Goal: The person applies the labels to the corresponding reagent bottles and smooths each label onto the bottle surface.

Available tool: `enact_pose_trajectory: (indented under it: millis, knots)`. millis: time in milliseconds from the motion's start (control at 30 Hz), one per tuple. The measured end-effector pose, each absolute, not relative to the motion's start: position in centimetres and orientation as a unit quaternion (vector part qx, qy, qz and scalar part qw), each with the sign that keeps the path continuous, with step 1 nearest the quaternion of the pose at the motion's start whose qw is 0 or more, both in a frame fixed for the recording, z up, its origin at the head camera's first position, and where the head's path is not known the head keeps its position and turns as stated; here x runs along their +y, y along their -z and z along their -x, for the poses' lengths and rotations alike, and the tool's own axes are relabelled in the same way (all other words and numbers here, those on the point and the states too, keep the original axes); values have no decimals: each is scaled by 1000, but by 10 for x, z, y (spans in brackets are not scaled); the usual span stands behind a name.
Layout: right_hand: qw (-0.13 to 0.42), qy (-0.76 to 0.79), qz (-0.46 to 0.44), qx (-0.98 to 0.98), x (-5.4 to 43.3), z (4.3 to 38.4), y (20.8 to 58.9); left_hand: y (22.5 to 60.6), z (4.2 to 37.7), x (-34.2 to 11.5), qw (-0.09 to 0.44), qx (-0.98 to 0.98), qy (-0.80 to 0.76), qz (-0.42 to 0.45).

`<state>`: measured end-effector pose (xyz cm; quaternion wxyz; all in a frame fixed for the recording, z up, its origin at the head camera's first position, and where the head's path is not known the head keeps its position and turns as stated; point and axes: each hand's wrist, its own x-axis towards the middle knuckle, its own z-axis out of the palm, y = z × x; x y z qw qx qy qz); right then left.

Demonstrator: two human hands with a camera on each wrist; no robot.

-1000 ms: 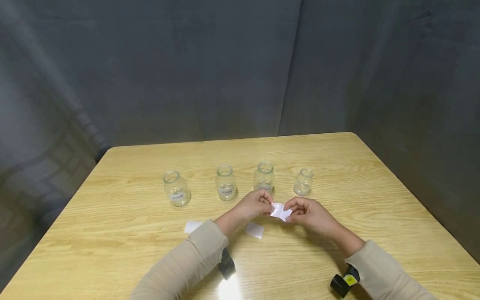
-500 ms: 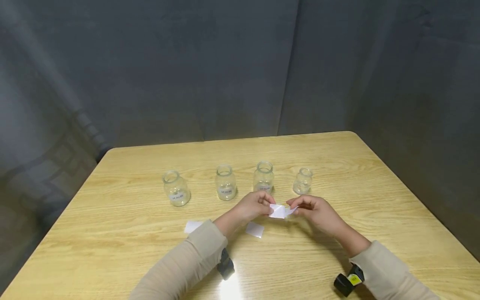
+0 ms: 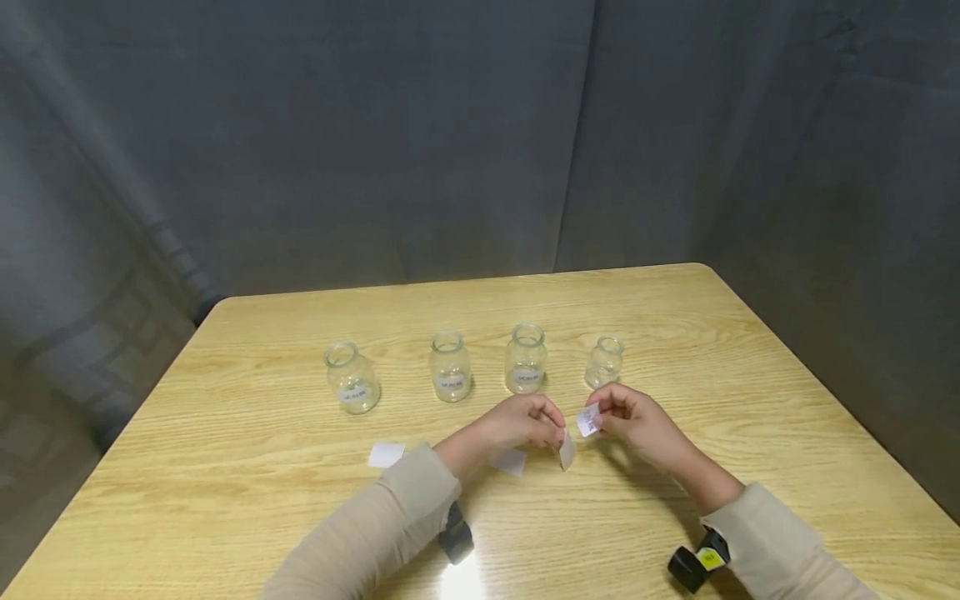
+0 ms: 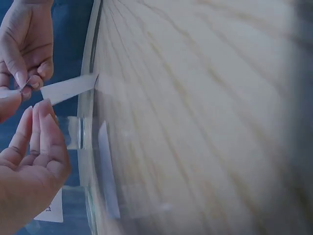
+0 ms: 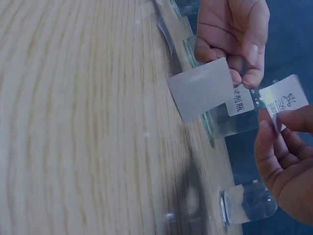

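My left hand [image 3: 525, 422] pinches a blank white backing paper [image 5: 203, 90], which hangs below its fingertips in the head view. Just to the right, my right hand [image 3: 630, 421] pinches a small white label [image 5: 284, 100] with dark writing. The label and the backing paper are apart. Behind the hands stands a small glass jar [image 3: 604, 363] with no label showing. To its left are three larger glass jars, each with a written label low on its front: one nearest [image 3: 525, 358], one in the middle [image 3: 451, 367] and one far left [image 3: 352, 379].
Two white paper pieces lie on the wooden table: one left of the left forearm [image 3: 386, 454], the other partly hidden by the left wrist [image 3: 512, 462]. Grey curtains [image 3: 405, 142] hang behind the table. A black wrist camera [image 3: 697, 562] sits under the right sleeve.
The label has come off its backing paper. Both hands held the joined pieces earlier; now the right hand has the label, and the left has lowered and tilted the backing.
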<state>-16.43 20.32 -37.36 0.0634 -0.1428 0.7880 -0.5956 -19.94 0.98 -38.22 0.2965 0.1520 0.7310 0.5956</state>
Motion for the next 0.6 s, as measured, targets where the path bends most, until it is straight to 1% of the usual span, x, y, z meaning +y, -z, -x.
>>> enact_pose_trajectory:
  millis: [67, 433, 600]
  knots:
    - [64, 594, 140, 789, 203, 165, 373, 382, 200, 12, 292, 732, -597, -150]
    - [50, 598, 142, 788, 203, 168, 376, 384, 202, 27, 216, 748, -610, -147]
    - [32, 585, 110, 803, 204, 170, 378, 388, 206, 32, 204, 753, -607, -150]
